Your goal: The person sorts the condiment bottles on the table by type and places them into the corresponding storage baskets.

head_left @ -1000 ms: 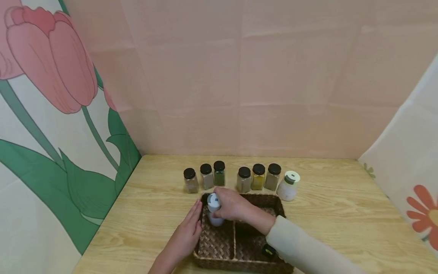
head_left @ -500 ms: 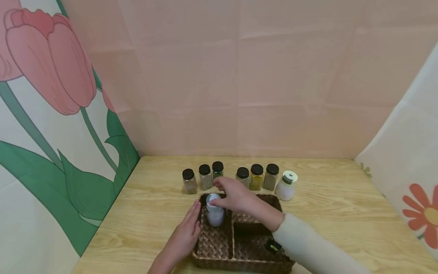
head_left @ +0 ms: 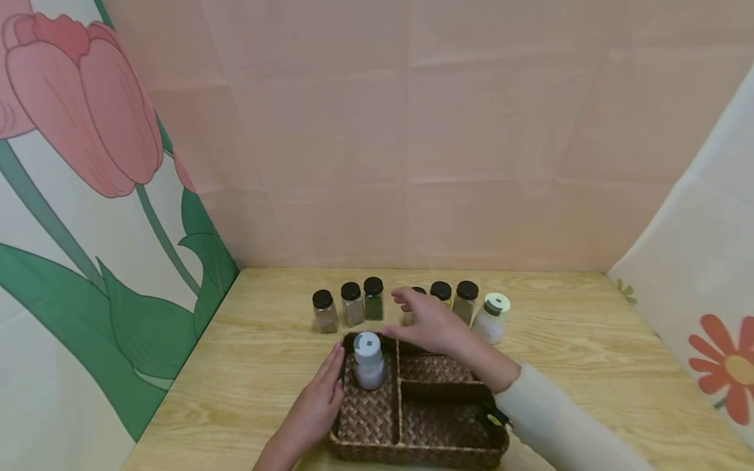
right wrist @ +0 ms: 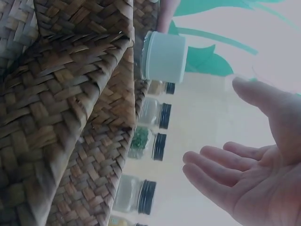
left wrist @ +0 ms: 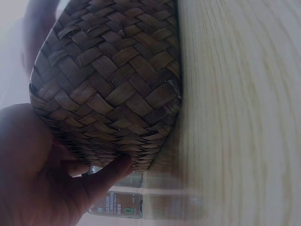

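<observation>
A brown woven basket (head_left: 418, 451) with three compartments sits on the wooden table. In its left compartment, near the back, a jar with a white lid (head_left: 368, 360) stands upright; its pale lid (right wrist: 165, 57) also shows in the right wrist view. My left hand (head_left: 321, 402) lies along the basket's left outer wall, its fingers touching the weave in the left wrist view. Above the basket's back rim hovers my right hand (head_left: 432, 324), thumb and fingers spread apart with nothing between them, to the right of the white-lidded jar.
Behind the basket's left half stand black-lidded spice jars: a pale one (head_left: 325, 311), another pale one (head_left: 353, 305) and a green one (head_left: 374, 299). More black-lidded jars (head_left: 465, 301) are partly behind my right hand. A second white-lidded jar (head_left: 490, 320) stands at their right.
My right hand has let go of the white-lidded jar, leaving it in the left compartment, and has moved up and to the right. The left hand stays against the basket.
</observation>
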A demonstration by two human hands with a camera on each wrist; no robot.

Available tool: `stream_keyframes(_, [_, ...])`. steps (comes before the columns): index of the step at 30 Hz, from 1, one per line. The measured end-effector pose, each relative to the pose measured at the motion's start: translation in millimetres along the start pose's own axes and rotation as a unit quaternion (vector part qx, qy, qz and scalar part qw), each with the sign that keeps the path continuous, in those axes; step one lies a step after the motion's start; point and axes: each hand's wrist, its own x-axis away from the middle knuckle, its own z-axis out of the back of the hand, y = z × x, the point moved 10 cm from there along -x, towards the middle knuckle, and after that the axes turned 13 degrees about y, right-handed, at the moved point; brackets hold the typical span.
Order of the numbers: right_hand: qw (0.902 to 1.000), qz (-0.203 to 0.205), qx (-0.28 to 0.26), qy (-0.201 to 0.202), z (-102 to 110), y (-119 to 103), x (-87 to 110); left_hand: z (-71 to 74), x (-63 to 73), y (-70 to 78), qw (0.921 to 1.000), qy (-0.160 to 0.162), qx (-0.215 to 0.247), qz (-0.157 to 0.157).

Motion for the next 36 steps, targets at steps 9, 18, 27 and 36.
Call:
stream_keyframes(9, [0.9998,-0.016,0.006,0.008,13,22,6.4,-1.6,-1.0,-0.2,0.9999,-0.008,0.008,0.004])
stream_keyframes(18, [0.9992,-0.03,0.017,0.018,32,49,14.0,-2.7,1.1,-1.8,0.9998,-0.014,0.01,0.01])
stream_keyframes(27, [0.9976,-0.049,0.023,0.044,56,76,23.8,-3.7,0.9,-2.9,0.9996,-0.019,0.014,0.015])
stream_keyframes(36, [0.9944,-0.08,0.027,0.063,80,105,35.9,-3.3,0.9,-4.0,0.9996,-0.017,0.017,0.017])
